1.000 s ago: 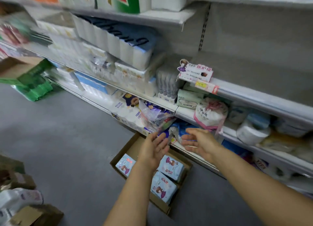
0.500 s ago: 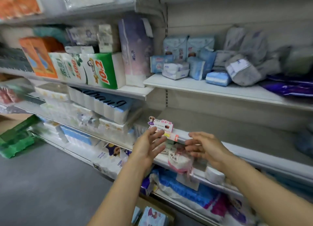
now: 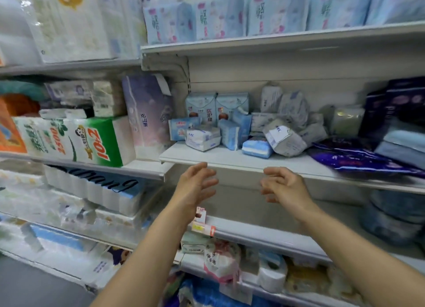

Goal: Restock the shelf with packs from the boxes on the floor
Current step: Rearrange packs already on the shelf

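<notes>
Packs of soft, film-wrapped pads sit on the middle shelf [image 3: 230, 160], a loose cluster at about twelve o'clock from the hands: flat blue-and-white ones [image 3: 202, 138] at the left of the group, two upright blue packs [image 3: 216, 106] behind, and a tumbled heap of grey-white packs [image 3: 285, 131] to the right. They look light and squashy, with slick wrapping that may slide; I judge the surest hold is across a pack's two broad faces or short ends, squeezing gently, since the filling gives.

At nine o'clock a tall lilac tissue pack [image 3: 147, 115] stands against the shelf divider, and beyond it a green-and-white bundle [image 3: 76, 141] lies on the neighbouring shelf. The left hand [image 3: 195, 189] is raised below the shelf lip, fingers spread and lightly bent, holding nothing. The right hand [image 3: 285, 187] hangs opposite it, well apart, fingers loosely curled, palm facing inward, also empty.

At three o'clock dark purple packs [image 3: 358, 161] lie flat and overhang the front edge. The bare strip of shelf just above the hands is the likeliest spot for new stock; the leaning grey heap could topple if nudged. A price tag [image 3: 202, 224] clings to the lower rail at six o'clock. No floor boxes are in view.
</notes>
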